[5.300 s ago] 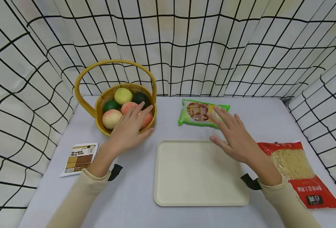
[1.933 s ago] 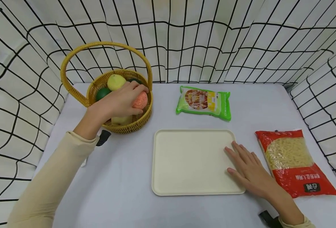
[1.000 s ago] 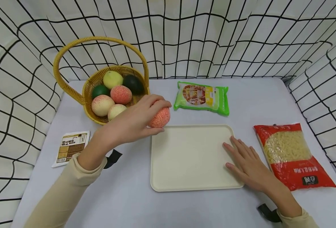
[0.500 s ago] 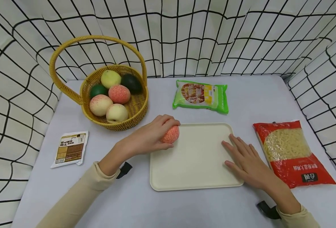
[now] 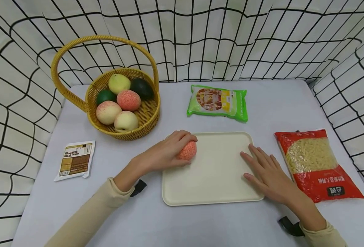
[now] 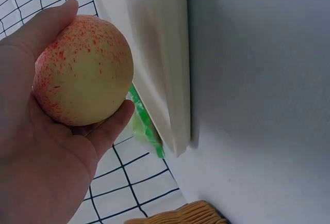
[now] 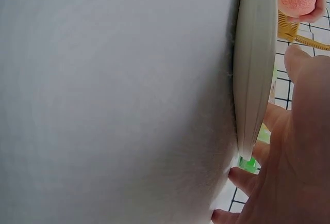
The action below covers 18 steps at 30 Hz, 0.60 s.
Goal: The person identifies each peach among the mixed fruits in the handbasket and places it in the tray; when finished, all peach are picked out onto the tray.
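Note:
My left hand point(image 5: 169, 152) grips a peach point(image 5: 188, 151) by its sides, over the upper left part of a cream tray point(image 5: 212, 171). Seen from the left wrist, the peach point(image 6: 85, 72) is pale yellow with red speckles, between thumb and curled fingers. Whether it touches the tray is hard to tell. My right hand point(image 5: 269, 178) lies with fingers straight and spread over the tray's right edge; in the right wrist view, some fingertips reach the white cloth beside the tray point(image 7: 255, 64).
A wicker basket point(image 5: 151, 125) with a tall handle stands back left, with several fruits inside. A green packet point(image 5: 217, 103) lies behind the tray. A red bag of pasta point(image 5: 319, 164) is at the right, a brown-and-white packet point(image 5: 75, 160) at the left. Black netting surrounds the table.
My left hand reached into the basket, took the peach out and carried it right and nearer to the tray. My right hand came down to the tray's right edge and stayed there.

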Available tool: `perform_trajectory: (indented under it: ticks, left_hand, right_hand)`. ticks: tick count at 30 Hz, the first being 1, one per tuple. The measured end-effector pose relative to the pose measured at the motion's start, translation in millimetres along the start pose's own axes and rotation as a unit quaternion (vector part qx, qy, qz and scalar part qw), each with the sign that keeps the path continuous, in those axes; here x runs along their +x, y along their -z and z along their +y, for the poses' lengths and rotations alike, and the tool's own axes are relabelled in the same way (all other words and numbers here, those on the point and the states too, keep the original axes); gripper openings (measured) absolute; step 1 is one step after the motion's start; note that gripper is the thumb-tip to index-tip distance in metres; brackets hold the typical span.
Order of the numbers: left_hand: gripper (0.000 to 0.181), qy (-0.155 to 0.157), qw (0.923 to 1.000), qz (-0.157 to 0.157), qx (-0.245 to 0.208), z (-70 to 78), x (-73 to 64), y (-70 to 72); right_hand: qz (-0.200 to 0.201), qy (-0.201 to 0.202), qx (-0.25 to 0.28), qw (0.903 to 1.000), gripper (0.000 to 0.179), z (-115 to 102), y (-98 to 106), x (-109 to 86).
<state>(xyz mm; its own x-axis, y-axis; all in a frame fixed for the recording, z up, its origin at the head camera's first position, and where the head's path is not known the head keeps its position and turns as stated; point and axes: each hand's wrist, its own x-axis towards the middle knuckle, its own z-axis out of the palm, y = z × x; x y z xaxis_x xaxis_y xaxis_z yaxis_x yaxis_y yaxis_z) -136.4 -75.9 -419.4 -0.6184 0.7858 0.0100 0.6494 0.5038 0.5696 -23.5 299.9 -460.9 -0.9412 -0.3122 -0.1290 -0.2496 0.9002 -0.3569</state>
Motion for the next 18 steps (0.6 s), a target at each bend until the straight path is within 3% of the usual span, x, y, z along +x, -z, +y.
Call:
perform_trajectory:
  ticks: [11, 18]
  left_hand:
    - [0.064, 0.003, 0.9991, 0.019, -0.039, -5.2, 0.6, -16.1]
    - [0.067, 0.008, 0.9990, 0.032, -0.031, -5.6, -0.2, -14.6]
  right_hand:
    - [0.002, 0.001, 0.000, 1.0000, 0.076, 1, -1, 0.7]
    - [0.001, 0.002, 0.006, 1.0000, 0.076, 1, 0, 0.3]
